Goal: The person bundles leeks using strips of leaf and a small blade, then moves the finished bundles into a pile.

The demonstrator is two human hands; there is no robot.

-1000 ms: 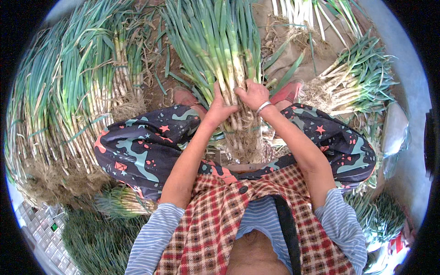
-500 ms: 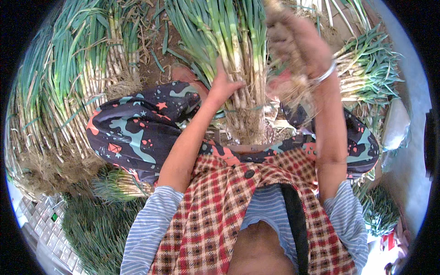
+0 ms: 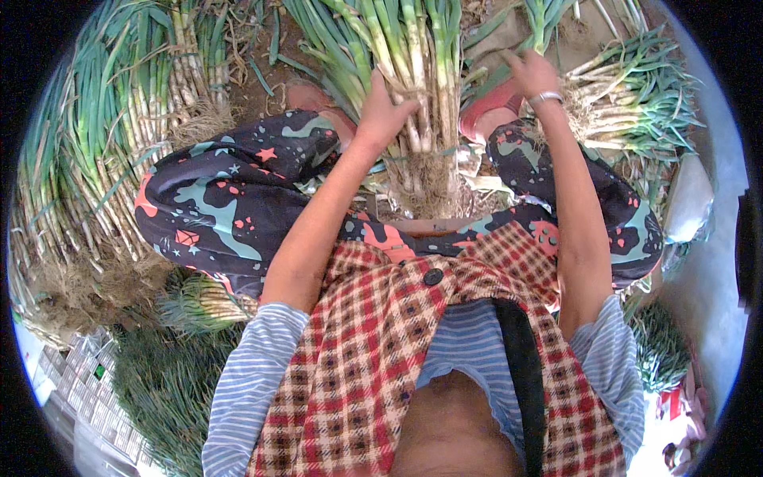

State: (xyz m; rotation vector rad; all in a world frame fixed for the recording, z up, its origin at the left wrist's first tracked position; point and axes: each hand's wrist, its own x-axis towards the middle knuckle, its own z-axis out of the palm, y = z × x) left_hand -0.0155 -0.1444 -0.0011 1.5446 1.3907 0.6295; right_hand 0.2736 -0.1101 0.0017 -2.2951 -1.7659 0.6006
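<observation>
My left hand presses round the pale stems of a thick bundle of green onions, its thumb lying across the front. The bundle stands between my legs, leaves away from me and roots toward me, with a green tie near the roots. My right hand is apart from the bundle, over by my right shoe. Its fingers are curled at the pale lower end of a green onion; the hand hides the grip itself.
Tall rows of tied green onions lie on the left. Shorter bunches with trimmed leaves are piled at the right. Behind my left knee is a small trimmed bunch, near a large dark-green heap. A white bag stands by the right wall.
My right hand was blurred beside the bundle with rooty stalks; now it is at another green onion farther right. My left hand stays on the bundle. The view has shifted slightly.
</observation>
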